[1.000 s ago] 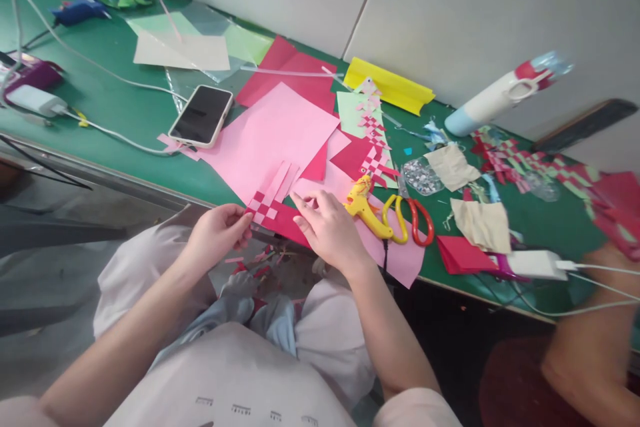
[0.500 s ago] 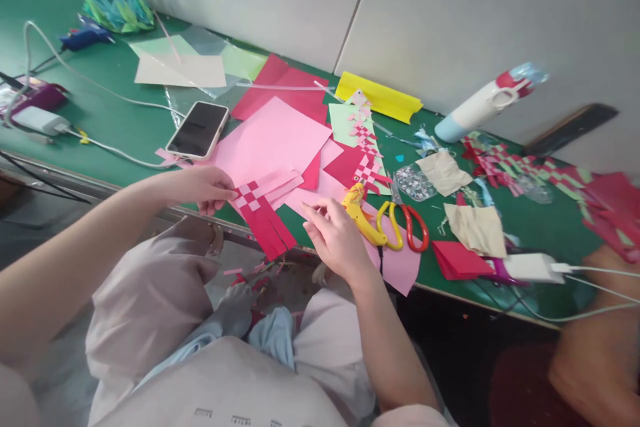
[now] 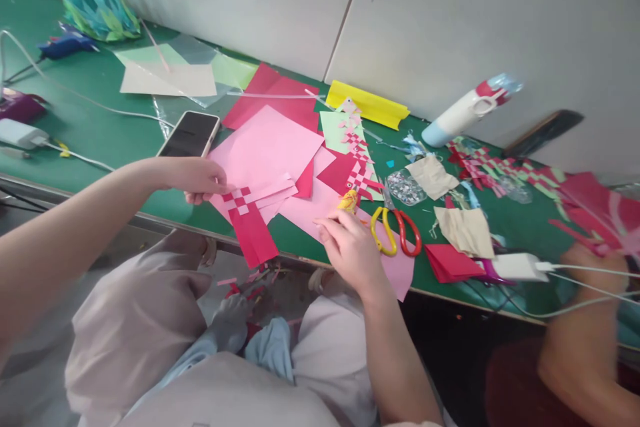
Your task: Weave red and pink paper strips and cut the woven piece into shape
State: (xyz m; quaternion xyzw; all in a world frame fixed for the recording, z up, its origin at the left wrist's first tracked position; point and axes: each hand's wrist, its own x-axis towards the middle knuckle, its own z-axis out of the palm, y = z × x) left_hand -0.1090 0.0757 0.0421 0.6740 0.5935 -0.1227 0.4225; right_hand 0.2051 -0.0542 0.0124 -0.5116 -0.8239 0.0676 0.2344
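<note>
My left hand [image 3: 203, 180] pinches the upper left corner of a woven paper piece [image 3: 245, 200], a red and pink checkered patch. A wide red tail hangs from it past the table edge, and pale pink strips run off to the right. My right hand [image 3: 347, 247] is to the right of this piece, apart from it, with thumb and forefinger slightly apart and nothing visible between them. Behind that hand lies a yellow glue gun [image 3: 349, 200], its handle hidden. Scissors [image 3: 395, 233] with yellow and red handles rest just right of it.
Pink paper sheets [image 3: 270, 140] and a phone [image 3: 190, 135] lie on the green table [image 3: 145, 190]. Woven fish shapes [image 3: 356, 147], cloth pouches [image 3: 463, 230], a bottle [image 3: 470, 110] and white cables are around. At right, another person's arm [image 3: 580, 327] reaches in.
The view has shifted slightly. My right hand has moved away from the woven piece, to the right and nearer me, covering more of the glue gun. My left hand keeps its pinch.
</note>
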